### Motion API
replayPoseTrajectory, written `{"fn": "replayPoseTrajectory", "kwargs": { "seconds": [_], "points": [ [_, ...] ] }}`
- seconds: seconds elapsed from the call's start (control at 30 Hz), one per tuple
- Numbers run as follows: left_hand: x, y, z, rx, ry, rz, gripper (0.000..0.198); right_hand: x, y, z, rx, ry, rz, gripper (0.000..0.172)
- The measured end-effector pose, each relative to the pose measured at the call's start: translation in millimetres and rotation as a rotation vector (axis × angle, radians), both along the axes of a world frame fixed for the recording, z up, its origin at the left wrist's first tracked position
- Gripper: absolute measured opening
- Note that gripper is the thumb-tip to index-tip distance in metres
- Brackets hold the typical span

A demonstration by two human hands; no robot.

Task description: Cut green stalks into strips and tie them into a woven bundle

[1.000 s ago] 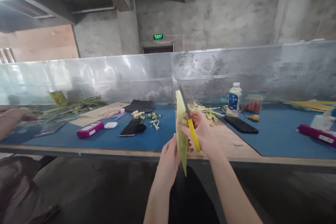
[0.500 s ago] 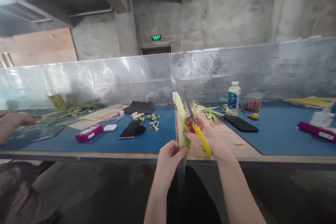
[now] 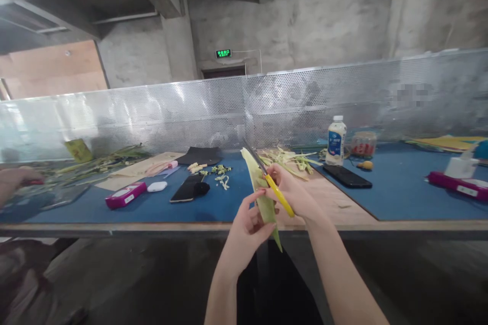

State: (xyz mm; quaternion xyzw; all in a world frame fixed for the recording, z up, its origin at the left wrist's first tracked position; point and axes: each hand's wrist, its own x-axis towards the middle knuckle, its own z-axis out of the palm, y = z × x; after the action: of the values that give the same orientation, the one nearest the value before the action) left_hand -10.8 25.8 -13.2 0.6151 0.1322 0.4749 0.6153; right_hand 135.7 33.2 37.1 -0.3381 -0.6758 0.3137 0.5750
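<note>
My left hand (image 3: 249, 223) is closed on a long pale green corn husk (image 3: 266, 206), thumb on one side and fingers on the other. The husk stands tilted over the table's front edge, its pointed tip hanging down. In my right hand (image 3: 292, 190) is a pair of scissors (image 3: 276, 190) with yellow handles. Their grey blades point up and away, lying along the husk's right side. Some right-hand fingertips are near or touching the husk; the exact contact is hidden. Behind my hands lies a heap of pale husk strips (image 3: 293, 157) on a wooden board (image 3: 324, 198).
A white-capped bottle (image 3: 336, 142), a black phone (image 3: 346, 176) and a clear jar (image 3: 363, 144) stand or lie right. Left are a magenta box (image 3: 125, 195), a white case (image 3: 157, 186) and a dark phone (image 3: 186, 189). Another person's hand (image 3: 19, 183) shows far left.
The husk has tilted, its top shifting left and its tip right. My left fingers have moved higher along it. The scissors lean further left, and the whole view has shifted slightly.
</note>
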Motion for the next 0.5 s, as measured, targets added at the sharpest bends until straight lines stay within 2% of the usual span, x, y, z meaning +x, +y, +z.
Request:
{"fn": "replayPoseTrajectory", "kwargs": {
  "seconds": [0.07, 0.17, 0.5],
  "points": [
    [-2.1, 1.1, -0.3, 0.024, -0.013, -0.011, 0.055, -3.2, 0.5, 2.1, -0.008, 0.002, 0.027, 0.025],
    [-3.2, 5.4, -4.1, 0.059, -0.038, 0.058, 0.048, -5.5, 3.2, 5.1, -0.022, 0.006, 0.036, 0.026],
    [-3.5, 11.7, -12.7, 0.058, -0.003, 0.162, 0.016, -1.5, 3.5, 12.3, -0.087, -0.006, -0.066, 0.021]
  ]
}}
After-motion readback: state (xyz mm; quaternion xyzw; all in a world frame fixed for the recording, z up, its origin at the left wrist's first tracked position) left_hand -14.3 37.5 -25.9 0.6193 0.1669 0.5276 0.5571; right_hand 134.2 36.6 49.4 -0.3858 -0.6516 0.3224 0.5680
